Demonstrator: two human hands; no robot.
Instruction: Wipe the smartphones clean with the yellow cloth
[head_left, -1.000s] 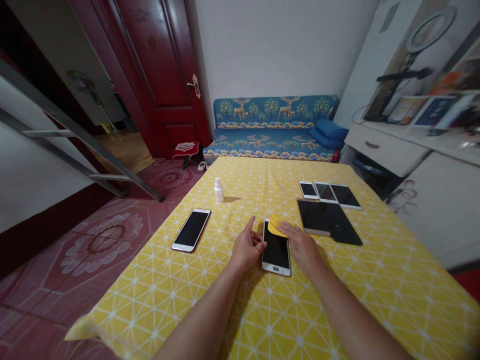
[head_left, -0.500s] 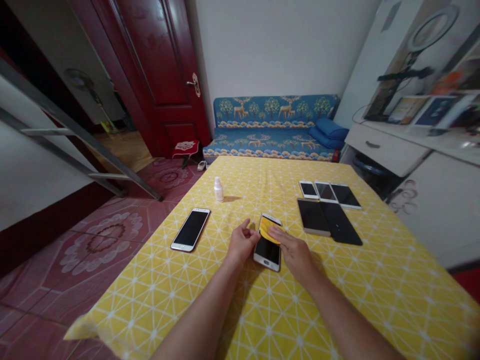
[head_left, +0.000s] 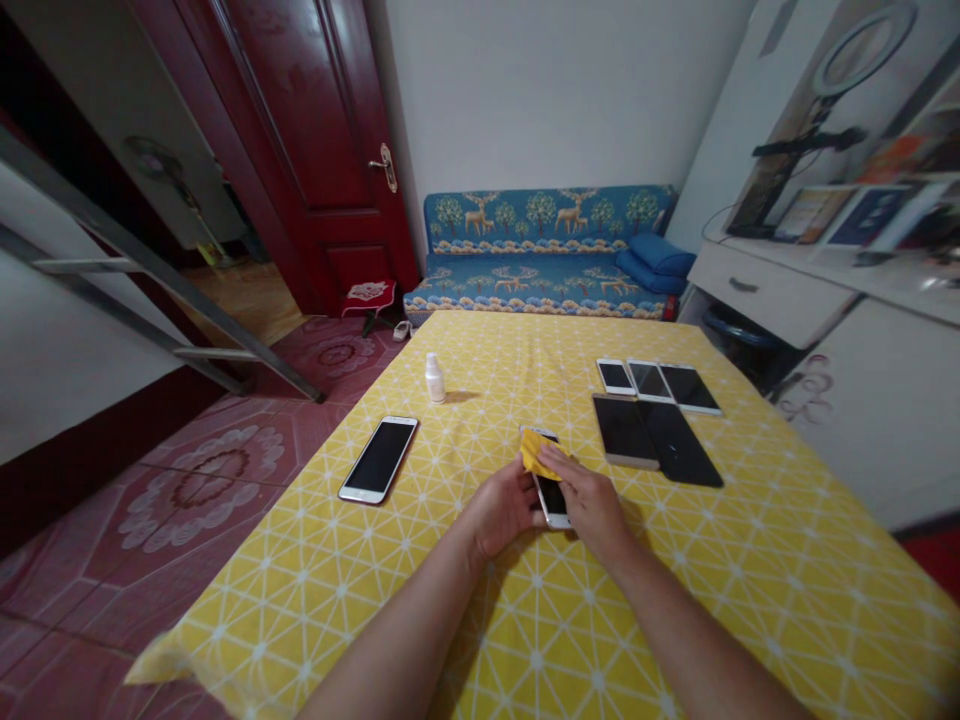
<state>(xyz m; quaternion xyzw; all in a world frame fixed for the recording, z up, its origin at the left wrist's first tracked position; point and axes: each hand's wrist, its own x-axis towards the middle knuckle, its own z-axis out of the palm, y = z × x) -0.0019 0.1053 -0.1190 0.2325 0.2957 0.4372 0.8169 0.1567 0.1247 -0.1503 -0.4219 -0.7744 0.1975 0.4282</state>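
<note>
A white-framed smartphone [head_left: 553,500] with a dark screen is in front of me, partly covered by my hands. My left hand [head_left: 504,508] grips it along its left edge, fingers curled at the side and partly under it. My right hand [head_left: 589,497] presses a bunched yellow cloth [head_left: 537,453] against the upper part of the screen. To the left lies another white smartphone [head_left: 379,460], screen up. Behind it stands a small white bottle [head_left: 435,378] with a cap.
Several more phones lie grouped on the right, among them a black phone [head_left: 681,445] and a small white phone [head_left: 615,376]. A yellow patterned tablecloth [head_left: 300,620] covers the table. Beyond it are a blue sofa [head_left: 525,275] and a white cabinet [head_left: 862,400] on the right.
My left hand has shifted from the phone's upper left edge to lower on its side and now grips it. The phone has turned slightly. The cloth looks more bunched.
</note>
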